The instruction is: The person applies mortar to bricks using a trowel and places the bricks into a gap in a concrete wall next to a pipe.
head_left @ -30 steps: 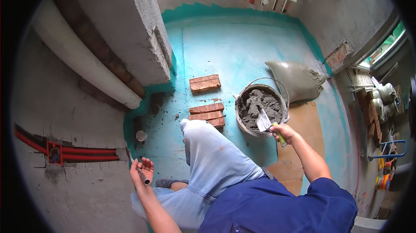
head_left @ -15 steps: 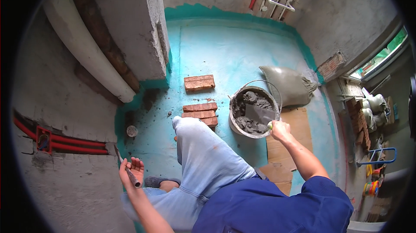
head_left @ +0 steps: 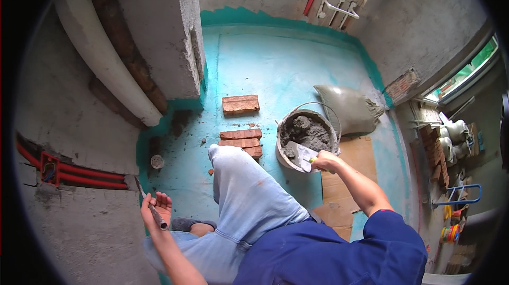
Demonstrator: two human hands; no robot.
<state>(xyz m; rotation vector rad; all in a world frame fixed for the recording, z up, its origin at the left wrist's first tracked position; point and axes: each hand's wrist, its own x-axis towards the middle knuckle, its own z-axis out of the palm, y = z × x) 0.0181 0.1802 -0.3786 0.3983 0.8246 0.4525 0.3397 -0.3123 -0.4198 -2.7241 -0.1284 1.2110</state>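
Note:
My right hand (head_left: 325,161) is closed round the yellow-green handle of a trowel. The trowel's flat metal blade (head_left: 303,154) tilts over the near rim of a bucket (head_left: 281,153), with some grey mortar at its left edge. Wet, lumpy mortar (head_left: 312,133) fills much of the bucket, whose wire handle leans toward the far right. Low at the left, my left hand (head_left: 161,205) holds a slim metal tool (head_left: 157,216) with a tubular handle, its thin end by the wall. The thumb presses that tool against the palm while the other fingers stay half uncurled.
Red bricks (head_left: 241,135) lie in front of my knee, with another brick (head_left: 240,104) beyond them. A tied sack (head_left: 345,111) rests behind the bucket, and flattened cardboard (head_left: 354,165) lies right of it. Red conduit (head_left: 95,178) runs along the left wall; a small round pot (head_left: 157,161) stands nearby.
My right hand has drawn the trowel left and toward me, from within the mortar to the bucket's near rim, turning its blade. My left hand keeps its hold. The view has shifted slightly.

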